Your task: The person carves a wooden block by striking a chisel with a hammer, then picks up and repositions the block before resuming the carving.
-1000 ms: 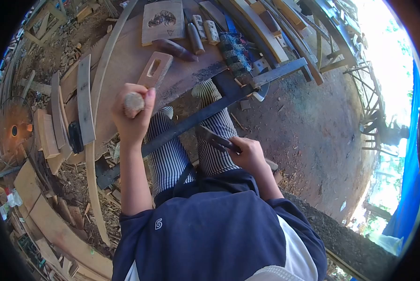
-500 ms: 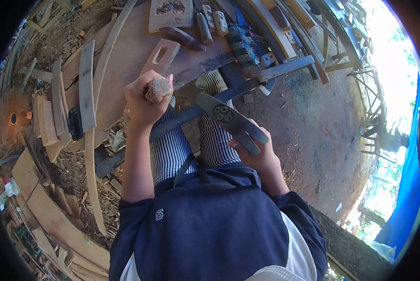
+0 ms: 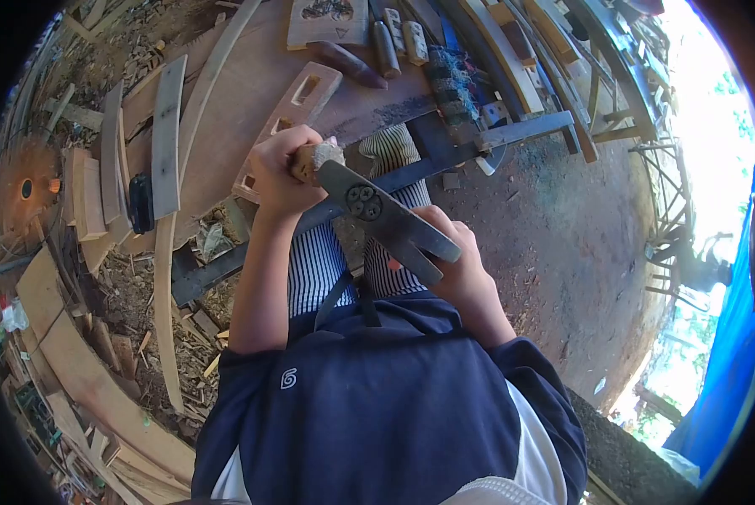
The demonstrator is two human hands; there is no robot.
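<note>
My left hand [image 3: 278, 177] is wrapped round the wooden handle of a chisel [image 3: 310, 160], its frayed top end upward and its blade hidden below the fist. Under that hand lies a wooden board with cut slots [image 3: 287, 111], one slot showing beyond the fist and another nearer me. In my right hand [image 3: 463, 263] is a claw hammer [image 3: 388, 220], claw toward me. The hammer's striking end overlaps the chisel's top in this view. Its handle is mostly hidden beneath the head and my fingers.
A carved wooden block [image 3: 327, 34], a dark pointed wooden piece [image 3: 348, 63] and a grey cylinder [image 3: 385, 50] lie beyond the board. A long dark bar [image 3: 411, 175] crosses over my legs. Curved planks [image 3: 169, 135] stand at left, a fan [image 3: 28, 189] further left.
The hammer has swung left, its head now at the chisel's top. The chisel handle leans more to the right. The whole view has shifted slightly.
</note>
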